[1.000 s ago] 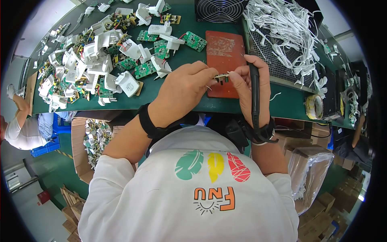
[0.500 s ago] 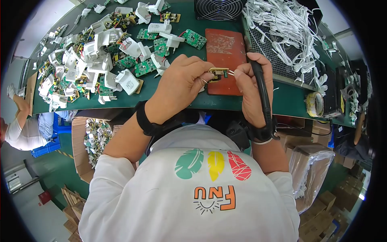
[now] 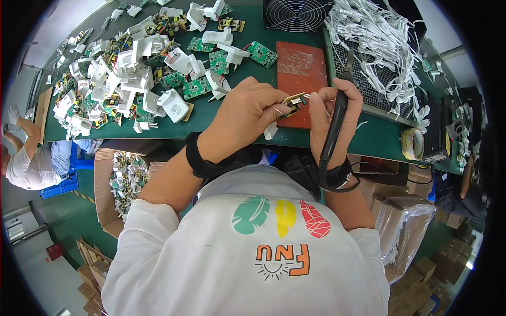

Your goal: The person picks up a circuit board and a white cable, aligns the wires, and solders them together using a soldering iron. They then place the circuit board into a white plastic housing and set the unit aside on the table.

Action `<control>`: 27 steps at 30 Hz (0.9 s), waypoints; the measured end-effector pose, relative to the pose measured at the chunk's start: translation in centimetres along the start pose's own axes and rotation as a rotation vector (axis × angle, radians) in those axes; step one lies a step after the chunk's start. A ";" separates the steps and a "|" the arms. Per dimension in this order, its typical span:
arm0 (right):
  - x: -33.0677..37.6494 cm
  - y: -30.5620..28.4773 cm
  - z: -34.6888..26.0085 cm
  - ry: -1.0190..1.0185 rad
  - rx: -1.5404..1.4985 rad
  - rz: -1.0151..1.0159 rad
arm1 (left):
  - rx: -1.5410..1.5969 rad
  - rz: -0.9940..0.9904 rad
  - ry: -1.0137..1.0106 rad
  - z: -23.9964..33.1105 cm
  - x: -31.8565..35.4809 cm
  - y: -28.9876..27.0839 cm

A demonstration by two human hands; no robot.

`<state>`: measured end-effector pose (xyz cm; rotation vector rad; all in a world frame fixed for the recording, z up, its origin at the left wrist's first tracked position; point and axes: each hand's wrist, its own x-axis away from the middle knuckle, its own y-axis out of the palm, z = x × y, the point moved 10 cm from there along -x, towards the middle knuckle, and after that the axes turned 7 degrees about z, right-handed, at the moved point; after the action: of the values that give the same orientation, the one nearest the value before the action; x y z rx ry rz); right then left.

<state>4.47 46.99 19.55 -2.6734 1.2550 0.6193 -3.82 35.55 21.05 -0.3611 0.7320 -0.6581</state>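
Note:
My left hand (image 3: 243,115) pinches a small circuit board (image 3: 295,104) by its left end, above the lower part of a red-brown mat (image 3: 299,73). The board is tilted and carries small parts. My right hand (image 3: 319,122) is closed round a black soldering iron (image 3: 335,124), whose dark tip end points away from me. Its thumb and fingertips meet at the board's right end, where short white wire ends (image 3: 307,95) show. Whether the wires touch the board I cannot tell. A small white piece (image 3: 270,130) lies under my left hand.
White adapter housings (image 3: 132,63) and green circuit boards (image 3: 262,54) are heaped at the left. Beyond the mat stands a black fan (image 3: 295,15). White cables (image 3: 377,42) cover a mesh tray (image 3: 363,79) at the right, near a tape roll (image 3: 411,143). Another person (image 3: 34,163) sits far left.
The soldering iron has swung in my right hand, its tip end now leaning right and its cord end left. The board has tilted, its right end up. The whole view has shifted slightly.

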 end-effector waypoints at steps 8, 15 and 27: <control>0.1 0.6 -1.4 -0.200 0.139 -0.025 | 0.100 -0.019 -0.109 -1.1 0.2 0.2; 0.1 0.3 -0.2 -0.050 0.033 -0.019 | -0.006 0.003 -0.021 -0.2 0.3 0.1; 2.0 2.6 3.2 0.074 0.228 -0.406 | -0.782 -0.181 0.599 3.0 4.2 2.5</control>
<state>2.67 44.75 15.99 -2.6587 0.7073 0.3022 1.77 34.87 19.73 -0.9769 1.5461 -0.6322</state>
